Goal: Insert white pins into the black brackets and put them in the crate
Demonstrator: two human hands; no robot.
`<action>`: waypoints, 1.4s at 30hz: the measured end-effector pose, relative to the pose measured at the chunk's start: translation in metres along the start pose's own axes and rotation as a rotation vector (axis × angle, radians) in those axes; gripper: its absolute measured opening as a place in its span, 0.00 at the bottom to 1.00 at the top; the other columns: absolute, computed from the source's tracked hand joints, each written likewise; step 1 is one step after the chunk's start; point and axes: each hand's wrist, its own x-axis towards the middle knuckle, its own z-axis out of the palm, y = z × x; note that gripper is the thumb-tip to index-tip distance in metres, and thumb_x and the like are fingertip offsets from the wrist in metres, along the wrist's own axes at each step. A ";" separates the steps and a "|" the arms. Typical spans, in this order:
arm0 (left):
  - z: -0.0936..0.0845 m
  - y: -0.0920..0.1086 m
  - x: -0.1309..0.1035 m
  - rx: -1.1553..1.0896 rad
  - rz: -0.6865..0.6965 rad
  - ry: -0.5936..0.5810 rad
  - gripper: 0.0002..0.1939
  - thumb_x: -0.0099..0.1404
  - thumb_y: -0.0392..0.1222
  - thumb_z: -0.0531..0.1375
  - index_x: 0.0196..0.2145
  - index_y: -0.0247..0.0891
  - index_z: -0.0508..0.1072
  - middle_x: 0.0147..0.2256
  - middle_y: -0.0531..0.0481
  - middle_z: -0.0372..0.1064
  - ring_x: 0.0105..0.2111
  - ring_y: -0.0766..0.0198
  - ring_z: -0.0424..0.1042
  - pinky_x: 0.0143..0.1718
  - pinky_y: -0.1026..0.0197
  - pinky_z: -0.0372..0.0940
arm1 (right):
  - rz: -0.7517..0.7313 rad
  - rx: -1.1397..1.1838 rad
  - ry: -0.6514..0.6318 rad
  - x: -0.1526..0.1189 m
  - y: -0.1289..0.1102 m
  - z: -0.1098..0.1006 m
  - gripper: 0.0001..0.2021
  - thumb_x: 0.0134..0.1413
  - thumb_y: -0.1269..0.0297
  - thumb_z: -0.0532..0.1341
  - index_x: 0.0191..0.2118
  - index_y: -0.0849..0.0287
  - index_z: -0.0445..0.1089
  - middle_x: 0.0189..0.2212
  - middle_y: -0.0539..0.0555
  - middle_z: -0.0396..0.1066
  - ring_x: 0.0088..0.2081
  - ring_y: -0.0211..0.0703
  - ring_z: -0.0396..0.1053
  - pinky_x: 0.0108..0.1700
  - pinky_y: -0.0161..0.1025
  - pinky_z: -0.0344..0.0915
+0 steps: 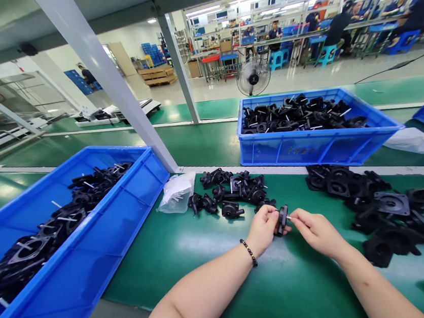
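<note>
Black part (283,220) and white pin (289,217): hands (263,230) partly cover both.

Matt plastic part (282,220), glossy tabletop (190,240)

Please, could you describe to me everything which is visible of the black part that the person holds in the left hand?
The black part looks like dark moulded plastic. It is turned nearly edge-on, showing a flat, upright flange, with a thicker body on its left side. The left hand grips it above the green table. A thin white pin, pinched by the right hand, meets its right face; whether it is inserted cannot be told. Finer details are too small.
</note>
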 end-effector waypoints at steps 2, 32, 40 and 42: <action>0.000 0.000 0.000 -0.003 -0.004 -0.004 0.27 0.49 0.63 0.59 0.33 0.38 0.57 0.22 0.57 0.64 0.20 0.67 0.69 0.24 0.65 0.62 | -0.004 -0.001 0.005 0.000 0.000 0.001 0.13 0.59 0.60 0.46 0.29 0.56 0.62 0.19 0.48 0.66 0.20 0.38 0.62 0.25 0.34 0.56; -0.002 0.006 -0.013 1.151 0.829 -0.088 0.14 0.61 0.41 0.54 0.43 0.34 0.68 0.41 0.43 0.70 0.44 0.60 0.66 0.49 0.54 0.62 | 0.162 0.070 0.588 0.006 0.027 0.012 0.12 0.54 0.67 0.46 0.42 0.59 0.61 0.30 0.54 0.69 0.23 0.37 0.65 0.27 0.35 0.64; 0.003 0.017 -0.036 0.978 0.984 -0.391 0.20 0.56 0.45 0.54 0.46 0.37 0.66 0.47 0.39 0.66 0.53 0.53 0.61 0.52 0.49 0.60 | 0.256 0.125 0.543 0.011 0.047 0.014 0.14 0.54 0.60 0.50 0.39 0.61 0.67 0.34 0.59 0.74 0.32 0.46 0.73 0.39 0.44 0.69; 0.005 0.013 -0.040 0.955 0.853 -0.579 0.23 0.55 0.47 0.56 0.48 0.38 0.65 0.50 0.39 0.63 0.51 0.54 0.63 0.51 0.53 0.61 | 0.250 0.119 0.532 0.011 0.049 0.014 0.14 0.55 0.59 0.50 0.40 0.60 0.68 0.35 0.58 0.74 0.33 0.46 0.73 0.39 0.44 0.69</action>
